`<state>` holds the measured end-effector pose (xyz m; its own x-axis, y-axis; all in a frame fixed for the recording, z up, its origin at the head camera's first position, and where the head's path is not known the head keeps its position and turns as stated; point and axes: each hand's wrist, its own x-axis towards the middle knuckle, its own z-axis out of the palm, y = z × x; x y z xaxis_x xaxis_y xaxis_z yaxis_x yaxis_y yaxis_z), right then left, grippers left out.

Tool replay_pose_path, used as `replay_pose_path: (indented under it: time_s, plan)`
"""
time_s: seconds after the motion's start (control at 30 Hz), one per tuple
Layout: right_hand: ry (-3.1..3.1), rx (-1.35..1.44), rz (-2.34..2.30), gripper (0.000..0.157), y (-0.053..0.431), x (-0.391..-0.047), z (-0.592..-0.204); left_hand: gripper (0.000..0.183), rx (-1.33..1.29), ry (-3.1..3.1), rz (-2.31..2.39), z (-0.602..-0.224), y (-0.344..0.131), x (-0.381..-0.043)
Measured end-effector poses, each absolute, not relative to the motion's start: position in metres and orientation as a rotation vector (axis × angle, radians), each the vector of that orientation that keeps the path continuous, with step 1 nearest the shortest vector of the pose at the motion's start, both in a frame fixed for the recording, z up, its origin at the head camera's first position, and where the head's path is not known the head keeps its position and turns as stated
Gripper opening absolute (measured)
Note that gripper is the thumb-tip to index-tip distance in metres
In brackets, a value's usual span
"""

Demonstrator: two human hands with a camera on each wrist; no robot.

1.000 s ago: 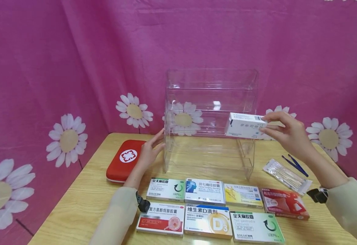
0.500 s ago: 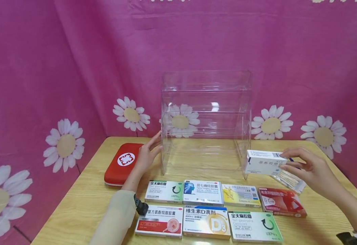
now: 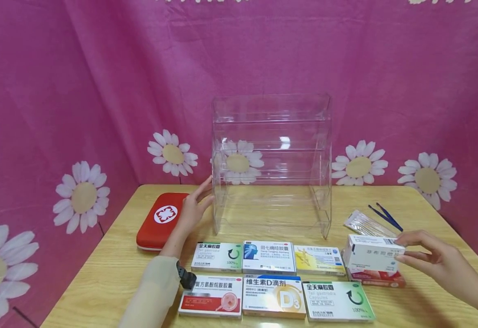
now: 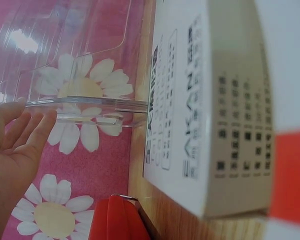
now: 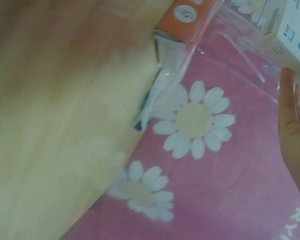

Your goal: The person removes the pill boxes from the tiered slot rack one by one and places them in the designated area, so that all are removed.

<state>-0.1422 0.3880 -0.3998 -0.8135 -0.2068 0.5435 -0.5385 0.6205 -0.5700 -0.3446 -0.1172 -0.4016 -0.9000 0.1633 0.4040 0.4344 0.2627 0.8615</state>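
My right hand (image 3: 437, 262) pinches a white medicine box (image 3: 374, 255) by its right end, thumb in front and fingers behind. The box is upright, overlapping the red medicine box (image 3: 396, 280) in the head view. In the right wrist view the white box (image 5: 287, 42) shows at the top right beside the fingers (image 5: 288, 97). With fairly straight fingers, my left hand (image 3: 191, 212) touches the left side of a clear tiered acrylic rack (image 3: 272, 119). The left wrist view shows that hand (image 4: 17, 142) at the rack's edge (image 4: 90, 103).
Several medicine boxes lie flat in two rows before the rack, among them a vitamin D box (image 3: 273, 298) and a yellow-white box (image 3: 320, 260). A red first-aid case (image 3: 157, 232) sits left. Cotton swabs (image 3: 363, 223) and blue tweezers (image 3: 388, 217) lie at right.
My right hand has carried the white box down and rightward, from in front of the rack to over the red box. The left hand stays at the rack's side.
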Motion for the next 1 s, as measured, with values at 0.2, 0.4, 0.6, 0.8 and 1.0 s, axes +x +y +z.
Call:
replay_pose_path:
  time_s: [0.2, 0.4, 0.6, 0.8, 1.0]
  plan:
    - [-2.466, 0.561, 1.045, 0.042, 0.406, -0.130, -0.417, 0.062, -0.544, -2.333, -1.679, -0.400, -0.117, -0.345]
    - [-2.436, 0.618, 1.139, 0.047, 0.428, -0.120, -0.435, 0.062, -0.544, -2.337, -1.676, -0.400, -0.117, -0.344]
    - [-2.508, 0.590, 1.138, 0.045, 0.443, -0.115, -0.447, 0.062, -0.533, -2.335, -1.663, -0.400, -0.118, -0.343]
    - [-2.692, 0.564, 1.189, 0.036, 0.457, -0.114, -0.455, 0.061, -0.526, -2.346, -1.663, -0.400, -0.118, -0.343]
    - [-2.800, 0.597, 1.280, 0.031, 0.464, -0.115, -0.456, 0.061, -0.527, -2.343, -1.674, -0.399, -0.118, -0.344]
